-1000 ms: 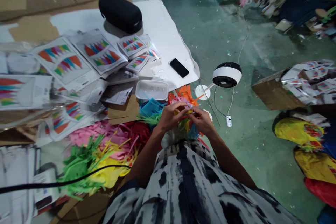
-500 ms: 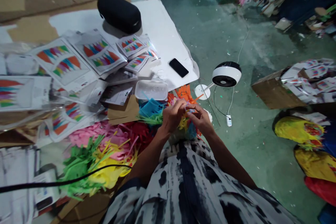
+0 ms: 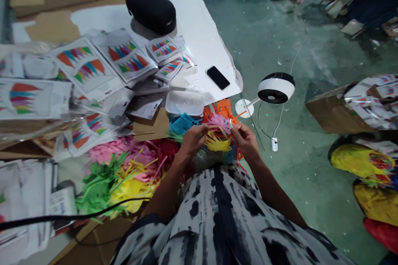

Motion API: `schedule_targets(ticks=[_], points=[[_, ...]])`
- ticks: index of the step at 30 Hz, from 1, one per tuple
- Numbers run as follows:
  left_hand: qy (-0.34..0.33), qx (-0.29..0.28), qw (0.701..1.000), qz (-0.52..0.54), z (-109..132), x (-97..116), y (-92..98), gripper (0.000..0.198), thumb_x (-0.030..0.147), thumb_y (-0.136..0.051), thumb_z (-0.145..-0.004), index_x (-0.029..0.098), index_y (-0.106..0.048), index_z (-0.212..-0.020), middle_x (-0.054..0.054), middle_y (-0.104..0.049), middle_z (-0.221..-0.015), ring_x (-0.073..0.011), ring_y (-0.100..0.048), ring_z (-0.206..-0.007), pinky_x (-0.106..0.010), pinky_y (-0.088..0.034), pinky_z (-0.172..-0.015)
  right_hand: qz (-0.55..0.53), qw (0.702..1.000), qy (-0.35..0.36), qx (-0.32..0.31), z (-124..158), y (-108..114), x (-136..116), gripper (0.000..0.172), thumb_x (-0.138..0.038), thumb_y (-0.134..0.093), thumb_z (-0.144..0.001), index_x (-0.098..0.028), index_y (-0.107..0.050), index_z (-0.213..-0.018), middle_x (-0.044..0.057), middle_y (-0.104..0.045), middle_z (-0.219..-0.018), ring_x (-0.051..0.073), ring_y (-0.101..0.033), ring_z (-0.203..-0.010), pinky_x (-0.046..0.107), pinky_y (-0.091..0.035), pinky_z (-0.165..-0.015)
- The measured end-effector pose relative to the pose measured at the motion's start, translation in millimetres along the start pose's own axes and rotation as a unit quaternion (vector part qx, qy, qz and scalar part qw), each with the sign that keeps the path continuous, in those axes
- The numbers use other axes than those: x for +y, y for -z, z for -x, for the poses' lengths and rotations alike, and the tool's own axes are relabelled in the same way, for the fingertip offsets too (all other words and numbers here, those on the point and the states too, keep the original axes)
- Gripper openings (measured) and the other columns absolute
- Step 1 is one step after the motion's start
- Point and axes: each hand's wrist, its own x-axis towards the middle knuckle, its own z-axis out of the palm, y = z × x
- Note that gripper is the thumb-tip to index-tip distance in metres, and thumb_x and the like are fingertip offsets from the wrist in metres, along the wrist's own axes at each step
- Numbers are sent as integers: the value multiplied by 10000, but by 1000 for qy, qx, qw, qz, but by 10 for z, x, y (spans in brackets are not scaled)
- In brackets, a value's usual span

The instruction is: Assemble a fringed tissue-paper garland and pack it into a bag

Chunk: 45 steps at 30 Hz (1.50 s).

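My left hand (image 3: 192, 140) and my right hand (image 3: 245, 140) are raised in front of my chest, a little apart. Both pinch a strand with fringed paper pieces hanging on it, pink (image 3: 218, 121) above and yellow (image 3: 217, 143) below, stretched between the two hands. The fingers of each hand are closed on it. Under the hands lie loose blue (image 3: 182, 124) and orange fringed paper pieces (image 3: 221, 109). A heap of green (image 3: 99, 184), yellow and pink fringed paper spreads to my left.
Printed packs with coloured fans (image 3: 82, 66) cover the low board at left. A clear plastic tub (image 3: 185, 103), a black phone (image 3: 218, 78) and a black case (image 3: 151, 9) lie beyond. A small white fan (image 3: 275, 88) stands on the green floor. A cardboard box (image 3: 336, 112) sits at right.
My hands have drawn apart, stretching the strand with its pink and yellow fringes between them. The view has shifted slightly.
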Motion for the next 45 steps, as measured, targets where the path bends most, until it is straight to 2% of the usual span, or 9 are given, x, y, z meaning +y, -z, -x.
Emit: schedule_targets(ticks=[5, 11, 16, 21, 25, 29, 33, 38, 45], points=[[-14, -123, 967, -222, 205, -431, 1, 340, 135, -782, -741, 277, -755, -1048, -106, -731, -1196, -365, -565, -1275, -722, -234, -1200, 48, 998, 43, -9, -25, 33, 111, 319, -521, -739, -880, -216, -646, -860, -17, -634, -724, 127, -543, -641, 254, -452, -599], [40, -48, 963, -263, 294, -618, -142, 218, 73, -632, -851, 230, -767, -918, -117, -748, -1064, -325, -614, -1151, -705, -183, -1241, 101, 993, 37, -51, -10, 21, 110, 262, -476, -689, -924, -224, -643, -873, -11, -641, -738, 137, -545, -638, 262, -442, -584], [110, 100, 989, -8, 296, -590, 123, 71, 242, -762, -820, 228, -792, -884, -88, -780, -1047, -309, -659, -1105, -575, -392, -1152, 199, 973, 45, -104, -9, 12, 139, 248, -444, -638, -964, -215, -629, -868, -8, -629, -753, 128, -515, -607, 266, -412, -565], [120, 235, 912, 315, 201, -226, 312, 245, 418, -838, -782, 209, -802, -904, -69, -750, -1107, -248, -688, -1076, -392, -522, -990, 209, 959, 102, -159, -23, -97, 137, 195, -406, -652, -968, -217, -679, -931, 60, -711, -1047, 149, -605, -742, 272, -476, -622], [97, 168, 903, 383, 80, 171, 143, 276, 434, -882, -726, 207, -808, -864, -59, -754, -1067, -242, -688, -1045, -374, -520, -994, 116, 976, 118, -141, -7, -209, 65, 225, -445, -678, -960, -224, -692, -921, 105, -650, -1349, 170, -657, -873, 281, -521, -654], [82, 61, 907, 408, 5, 393, -99, 312, 451, -836, -776, 190, -805, -945, -62, -766, -1032, -252, -696, -1029, -370, -530, -971, 66, 986, 75, -136, 9, -189, 47, 289, -516, -715, -921, -229, -683, -920, 67, -707, -1105, 142, -623, -712, 271, -515, -599], [50, -25, 918, 392, -40, 401, -70, 345, 365, -816, -756, 201, -797, -1058, -74, -769, -1129, -285, -684, -1134, -399, -517, -1031, 59, 988, 90, -110, 24, -52, 41, 272, -502, -717, -925, -232, -693, -906, 50, -694, -1035, 167, -655, -782, 284, -541, -651], [25, -16, 913, 408, -157, 507, 201, 399, 358, -685, -829, 222, -785, -1190, -85, -726, -1334, -296, -630, -1287, -421, -480, -1114, 98, 980, 123, -126, 56, 83, 38, 264, -486, -698, -949, -228, -687, -895, 30, -652, -894, 154, -599, -745, 277, -496, -653], [25, -37, 935, 351, -289, 767, 140, 293, 423, -729, -853, 166, -799, -975, -71, -798, -987, -239, -730, -964, -335, -558, -912, 70, 977, 116, -163, 116, 117, 42, 242, -463, -690, -965, -227, -685, -913, 50, -673, -975, 166, -608, -814, 288, -489, -709]])
